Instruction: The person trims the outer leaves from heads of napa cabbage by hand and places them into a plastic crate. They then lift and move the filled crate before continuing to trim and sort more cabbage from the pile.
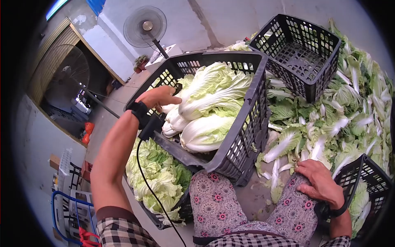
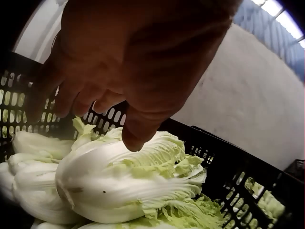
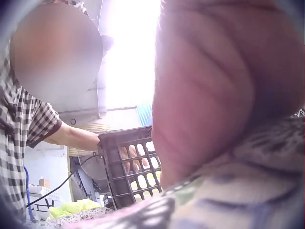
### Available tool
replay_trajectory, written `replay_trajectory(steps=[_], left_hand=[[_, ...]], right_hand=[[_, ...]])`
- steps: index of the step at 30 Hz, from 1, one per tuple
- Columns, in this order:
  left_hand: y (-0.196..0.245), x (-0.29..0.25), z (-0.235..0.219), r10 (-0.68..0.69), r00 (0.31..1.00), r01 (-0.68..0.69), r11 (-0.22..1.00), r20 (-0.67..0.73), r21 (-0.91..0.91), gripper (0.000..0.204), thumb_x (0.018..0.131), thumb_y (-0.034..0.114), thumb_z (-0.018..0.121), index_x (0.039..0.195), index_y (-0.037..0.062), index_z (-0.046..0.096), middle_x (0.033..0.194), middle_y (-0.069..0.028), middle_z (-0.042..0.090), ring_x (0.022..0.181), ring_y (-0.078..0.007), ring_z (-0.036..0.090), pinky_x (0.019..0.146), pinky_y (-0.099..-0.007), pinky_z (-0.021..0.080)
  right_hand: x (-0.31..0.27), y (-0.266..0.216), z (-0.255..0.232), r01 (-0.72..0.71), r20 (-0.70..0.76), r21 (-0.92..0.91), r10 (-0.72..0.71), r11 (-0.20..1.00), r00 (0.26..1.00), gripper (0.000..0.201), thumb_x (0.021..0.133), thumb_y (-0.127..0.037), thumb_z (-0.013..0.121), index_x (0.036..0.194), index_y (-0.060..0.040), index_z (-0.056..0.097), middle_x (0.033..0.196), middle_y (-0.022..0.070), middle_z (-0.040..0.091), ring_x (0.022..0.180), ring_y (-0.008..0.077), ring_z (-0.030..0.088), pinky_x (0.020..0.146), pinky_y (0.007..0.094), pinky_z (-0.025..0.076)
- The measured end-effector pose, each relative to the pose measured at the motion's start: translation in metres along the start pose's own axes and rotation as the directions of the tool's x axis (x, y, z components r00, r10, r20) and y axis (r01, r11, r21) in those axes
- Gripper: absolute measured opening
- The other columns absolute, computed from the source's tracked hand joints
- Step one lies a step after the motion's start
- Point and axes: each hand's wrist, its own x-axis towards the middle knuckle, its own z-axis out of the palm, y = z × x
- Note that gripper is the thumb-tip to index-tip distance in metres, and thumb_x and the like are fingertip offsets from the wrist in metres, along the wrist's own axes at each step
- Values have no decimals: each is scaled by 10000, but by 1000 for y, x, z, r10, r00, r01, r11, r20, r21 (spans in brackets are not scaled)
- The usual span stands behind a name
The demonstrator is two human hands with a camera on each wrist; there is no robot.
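My left hand (image 1: 158, 98) hovers inside a black plastic crate (image 1: 252, 103), just left of the napa cabbages (image 1: 216, 88) piled in it. In the left wrist view, the hand (image 2: 147, 62) is above a large white-stemmed cabbage (image 2: 109, 183), its fingers pointing down and holding nothing. The thumb tip overlaps that cabbage in this view. More cabbages (image 2: 40, 186) lie to its left. My right hand (image 1: 320, 183) rests on the knee of the patterned trousers (image 1: 294, 208). Up close in the right wrist view, the right palm (image 3: 205, 90) lies against the printed cloth.
Another black crate (image 1: 298, 61) stands on heaped loose cabbage leaves (image 1: 321, 127) at right. A crate of leafy greens (image 1: 158, 177) sits below the main crate. One more crate (image 1: 370, 181) is beside my right arm. Fans (image 1: 146, 26) stand behind; a black cable (image 1: 150, 185) trails from my left wrist.
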Motion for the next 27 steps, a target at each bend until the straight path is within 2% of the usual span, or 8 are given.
replay_trajectory(steps=[1, 4, 8, 12, 13, 14, 19, 27], left_hand=[[3, 2, -2, -107, 990, 108, 994, 95, -12, 760, 814, 417, 613, 1370, -2, 309, 1249, -206, 489, 1034, -271, 549, 637, -347, 557], [6, 5, -1, -66, 971, 62, 998, 229, 24, 773, 799, 424, 634, 1356, -13, 325, 1143, -191, 552, 992, -262, 569, 635, -328, 562], [0, 35, -21, -125, 980, 119, 992, 158, 45, 808, 764, 449, 666, 1329, -36, 352, 1065, -205, 577, 898, -245, 600, 586, -318, 561], [11, 48, -13, -174, 960, 170, 985, 218, 34, 1122, 610, 661, 703, 1379, -23, 255, 1209, -276, 477, 988, -322, 585, 697, -395, 562], [1, 60, -6, -204, 945, 196, 979, 257, 57, 1256, 577, 689, 701, 1415, -16, 84, 1311, -259, 366, 946, -312, 584, 602, -391, 581], [0, 61, 1, -206, 938, 215, 977, 280, -2, 1270, 552, 702, 706, 1419, 21, 76, 1327, -250, 346, 989, -339, 563, 622, -428, 579], [-6, 65, 21, -19, 913, 142, 951, 407, -274, 1141, 571, 685, 707, 1384, 79, 184, 1290, -195, 407, 1009, -319, 566, 637, -445, 569], [21, 49, 20, -54, 977, 118, 942, 205, -313, 799, 654, 584, 705, 1178, 10, 518, 940, -114, 626, 808, -190, 642, 529, -312, 567]], right_hand=[[0, -2, -2, -6, -3, 2, 6, 1000, 1000, 513, 750, -359, 629, 1120, -16, 539, 1127, 167, 535, 1079, 347, 471, 912, 416, 359], [2, -3, -6, -16, -2, 9, 16, 1000, 1000, 511, 742, -357, 634, 1114, -19, 540, 1114, 162, 537, 1060, 339, 477, 893, 413, 362], [5, 5, -7, -16, -1, 0, 16, 1000, 1000, 509, 738, -360, 639, 1102, -18, 544, 1110, 159, 539, 1051, 335, 483, 875, 409, 368], [6, 17, -6, -3, 5, 42, 2, 999, 1000, 520, 736, -360, 647, 1104, -7, 544, 1115, 161, 541, 1043, 335, 489, 871, 405, 374], [5, 19, -6, -5, 3, 35, 5, 999, 1000, 524, 736, -359, 649, 1106, -4, 544, 1117, 162, 542, 1042, 335, 490, 872, 404, 375], [4, 20, -6, -6, 3, 29, 6, 1000, 1000, 527, 736, -359, 651, 1107, 0, 544, 1118, 163, 542, 1042, 335, 492, 872, 403, 376], [4, 25, -5, -9, 1, 44, 8, 999, 1000, 546, 733, -364, 657, 1116, 8, 540, 1106, 169, 551, 1036, 340, 498, 872, 401, 381], [7, 21, -4, -5, -12, 63, 6, 998, 1000, 551, 735, -391, 647, 1109, -2, 539, 1062, 168, 564, 1010, 340, 511, 858, 400, 391]])
